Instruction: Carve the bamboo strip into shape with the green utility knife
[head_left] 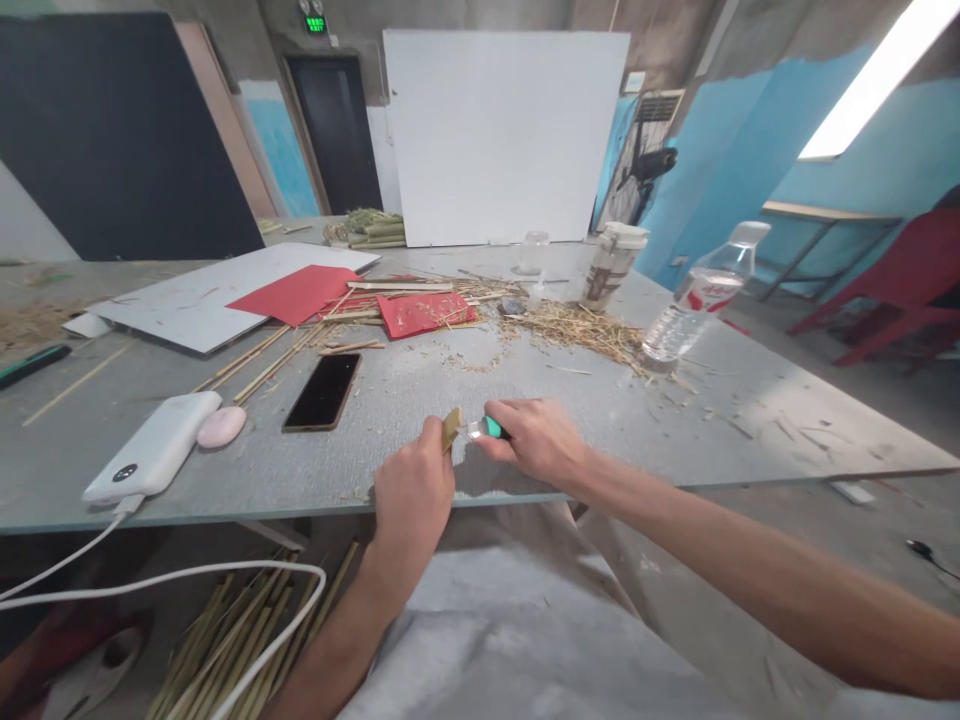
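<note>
Near the table's front edge, my left hand (415, 480) is closed round a short yellow-green piece of plant stalk (451, 428), whose end sticks up past the thumb. My right hand (540, 437) grips a utility knife (491, 427) with a green handle and a metal tip. The knife's tip points left at the stalk, very close to it; whether they touch I cannot tell. Most of the handle is hidden inside my fingers. Ahead of my hands, fine shavings are scattered on the grey table (420, 380).
A phone (322, 392), white power bank (154, 445) and pink case (221, 427) lie left. Behind are red paper (296, 293), a red packet (427, 313), straw cuttings (585, 330), a cup (613, 265) and a water bottle (701, 295). Stalks (240, 640) stand below, crossed by a white cable (225, 568).
</note>
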